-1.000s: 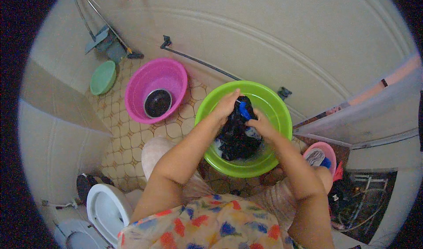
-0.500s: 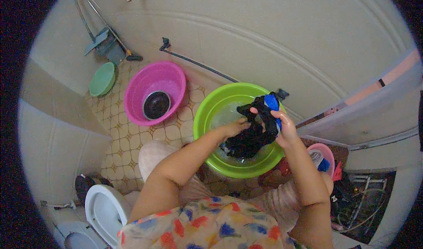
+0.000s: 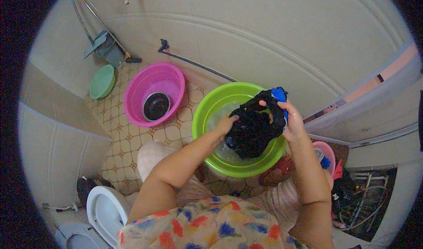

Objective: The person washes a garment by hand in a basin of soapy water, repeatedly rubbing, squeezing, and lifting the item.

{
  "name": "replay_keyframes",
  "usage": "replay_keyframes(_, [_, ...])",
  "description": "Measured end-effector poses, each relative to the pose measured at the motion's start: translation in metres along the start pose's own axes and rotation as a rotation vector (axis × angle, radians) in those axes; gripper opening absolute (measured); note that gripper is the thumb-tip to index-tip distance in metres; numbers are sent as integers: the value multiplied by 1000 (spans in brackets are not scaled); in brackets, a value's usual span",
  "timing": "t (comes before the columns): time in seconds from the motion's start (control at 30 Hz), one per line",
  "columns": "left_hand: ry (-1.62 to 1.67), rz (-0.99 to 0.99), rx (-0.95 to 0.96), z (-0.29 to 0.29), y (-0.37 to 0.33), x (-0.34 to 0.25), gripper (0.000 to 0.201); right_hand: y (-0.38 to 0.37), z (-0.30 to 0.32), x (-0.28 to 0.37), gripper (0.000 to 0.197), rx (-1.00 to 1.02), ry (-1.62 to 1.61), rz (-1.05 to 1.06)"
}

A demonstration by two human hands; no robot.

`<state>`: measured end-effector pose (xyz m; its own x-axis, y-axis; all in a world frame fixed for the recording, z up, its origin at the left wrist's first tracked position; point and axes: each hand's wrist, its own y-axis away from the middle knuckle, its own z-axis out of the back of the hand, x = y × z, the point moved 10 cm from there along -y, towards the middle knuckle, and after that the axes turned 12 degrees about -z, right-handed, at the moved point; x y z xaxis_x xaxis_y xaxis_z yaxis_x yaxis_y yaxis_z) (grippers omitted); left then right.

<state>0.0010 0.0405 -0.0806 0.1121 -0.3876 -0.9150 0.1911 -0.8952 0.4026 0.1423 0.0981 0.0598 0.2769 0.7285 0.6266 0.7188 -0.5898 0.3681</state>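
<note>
A wet black garment [image 3: 253, 132] with blue parts is held up over a lime-green basin [image 3: 205, 154] of cloudy, sudsy water. My right hand [image 3: 294, 121] grips its upper right end, beside a bright blue patch, with the fingers partly inside the cloth. On the left side of the cloth, my left hand [image 3: 225, 126] pinches the black fabric. The garment's lower part hangs down close to the water. What kind of garment it is, I cannot tell.
To the left stands a pink basin [image 3: 132, 101] with a dark round object [image 3: 156, 106] inside. Farther left are a small green basin [image 3: 102, 82] and a dustpan [image 3: 108, 48]. A toilet [image 3: 108, 211] is near left; a small pink tub [image 3: 325, 150] holds items at right.
Both hands have moved slightly apart, the right one up and to the right, the left one to the left. The black garment is spread wider and raised higher.
</note>
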Motion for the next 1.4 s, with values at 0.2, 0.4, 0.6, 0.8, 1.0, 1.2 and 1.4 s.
replay_keyframes(0.2, [-52, -371, 26, 16, -27, 5, 26, -4, 10, 0, 28, -37, -58, -60])
replay_keyframes(0.4, [87, -176, 352, -5, 12, -45, 41, -6, 37, 17, 27, -123, -41, -32])
replay_keyframes(0.6, [-860, -775, 318, -35, 18, -42, 54, -10, 9, -5, 29, -12, 48, -110])
replay_keyframes(0.8, [-667, -660, 713, -97, 20, 31, 50, -14, -12, -6, 29, 60, 123, -39])
replay_keyframes(1.0, [-727, -172, 868, -98, 43, 47, 49, -46, 33, -21, 37, -181, 394, -85])
replay_keyframes(1.2, [-954, -245, 910, -91, 42, 51, 53, -85, 35, -60, 49, -114, 603, -280])
replay_keyframes(1.4, [-822, -477, 757, -74, 28, 15, 40, -88, 56, -41, 49, -615, 1699, 132])
